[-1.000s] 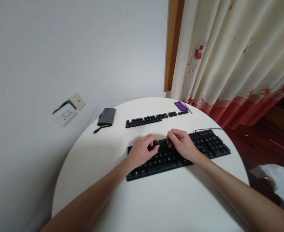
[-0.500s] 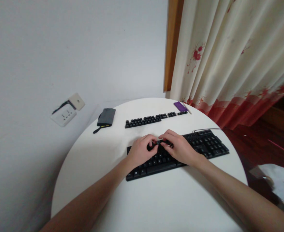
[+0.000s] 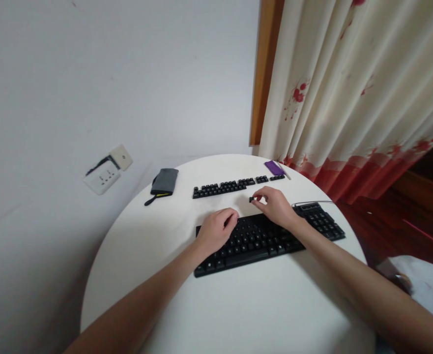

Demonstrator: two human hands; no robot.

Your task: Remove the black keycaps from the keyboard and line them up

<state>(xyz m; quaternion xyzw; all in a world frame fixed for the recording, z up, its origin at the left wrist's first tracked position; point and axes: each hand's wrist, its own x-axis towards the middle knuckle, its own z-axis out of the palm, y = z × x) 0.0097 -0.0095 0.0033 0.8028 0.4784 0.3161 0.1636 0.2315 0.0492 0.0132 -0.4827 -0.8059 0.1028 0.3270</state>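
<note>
A black keyboard (image 3: 253, 253) lies on the white round table, bare of keycaps along part of its upper rows. My left hand (image 3: 216, 230) rests over its left end, fingers curled and pressed together; whatever they may hold is hidden. Above the keyboard's far edge, my right hand (image 3: 273, 206) pinches a small black keycap (image 3: 251, 199) between thumb and fingertips. Beyond it, loose black keycaps (image 3: 219, 189) stand in rows on the table.
A grey cloth pouch (image 3: 165, 181) with a black strap lies at the back left. A purple cloth (image 3: 274, 168) and a thin pale stick (image 3: 284, 172) are at the back right. The keyboard's cable (image 3: 304, 202) runs along its far right edge. The wall and curtain border the table (image 3: 216, 314).
My right hand has lifted away from the left one toward the rows of loose keycaps, carrying a keycap. My left hand has stayed over the keyboard. The view has shifted slightly.
</note>
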